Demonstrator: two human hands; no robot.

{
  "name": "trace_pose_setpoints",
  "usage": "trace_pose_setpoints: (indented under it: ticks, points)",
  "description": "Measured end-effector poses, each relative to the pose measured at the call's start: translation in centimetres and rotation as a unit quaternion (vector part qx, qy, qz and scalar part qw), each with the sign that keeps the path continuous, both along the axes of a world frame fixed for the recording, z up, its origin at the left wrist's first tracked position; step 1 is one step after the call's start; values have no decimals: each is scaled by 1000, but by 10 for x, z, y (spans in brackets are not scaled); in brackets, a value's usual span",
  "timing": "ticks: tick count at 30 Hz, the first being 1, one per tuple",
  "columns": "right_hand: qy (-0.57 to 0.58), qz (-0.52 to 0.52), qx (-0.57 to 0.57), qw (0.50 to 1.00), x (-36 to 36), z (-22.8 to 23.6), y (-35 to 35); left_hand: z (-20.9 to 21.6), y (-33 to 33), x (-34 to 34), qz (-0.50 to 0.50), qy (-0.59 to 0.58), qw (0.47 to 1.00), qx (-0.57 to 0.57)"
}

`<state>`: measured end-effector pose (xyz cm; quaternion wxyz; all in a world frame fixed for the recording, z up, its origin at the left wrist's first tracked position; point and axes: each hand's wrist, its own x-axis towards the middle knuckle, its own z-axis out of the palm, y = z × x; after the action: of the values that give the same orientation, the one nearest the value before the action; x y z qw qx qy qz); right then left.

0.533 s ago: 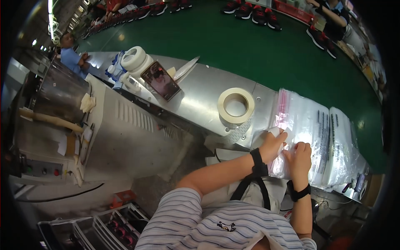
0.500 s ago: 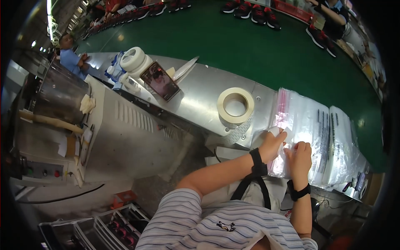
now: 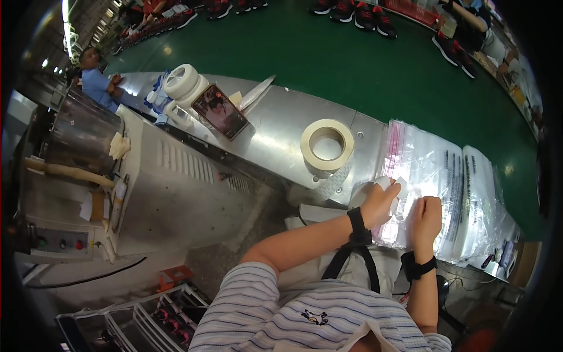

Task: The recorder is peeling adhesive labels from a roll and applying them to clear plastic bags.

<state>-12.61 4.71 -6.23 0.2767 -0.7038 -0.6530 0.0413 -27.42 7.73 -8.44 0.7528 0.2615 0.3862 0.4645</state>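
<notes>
Stacked clear plastic bags (image 3: 410,152) with pink striped edges and dark print lie on the right part of the metal table. Over their near left side, my left hand (image 3: 380,202) is closed on white paper (image 3: 365,190), which looks like a curved strip or roll; a pale piece sticks up by the thumb. My right hand (image 3: 426,220) rests just right of it over the bags, fingers curled together. Whatever its fingertips hold, if anything, is hidden. A wide cream tape roll (image 3: 308,149) lies left of the bags, with a patterned translucent strip (image 3: 334,185) beneath its near side.
A phone (image 3: 220,111) leans by a white lidded jar (image 3: 185,85) on the metal table (image 3: 281,126). Beyond runs a green conveyor belt (image 3: 246,50) with black-and-red shoes (image 3: 363,20). A grey machine (image 3: 158,193) stands left. Other people work across the belt and at far left.
My right hand has drawn slightly apart from the left, and its fingers have curled in more. My left hand keeps hold of the white paper. The whole view has shifted a little.
</notes>
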Motion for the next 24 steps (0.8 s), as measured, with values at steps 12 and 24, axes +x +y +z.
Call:
trace_pose_setpoints:
  ticks: [12,24]
  points:
    - [461,3,-48,886,41,23,-15,10,54,37,-191,-185,953,-144]
    - [277,149,-60,947,49,49,-35,35,46,59,-265,-100,955,-86]
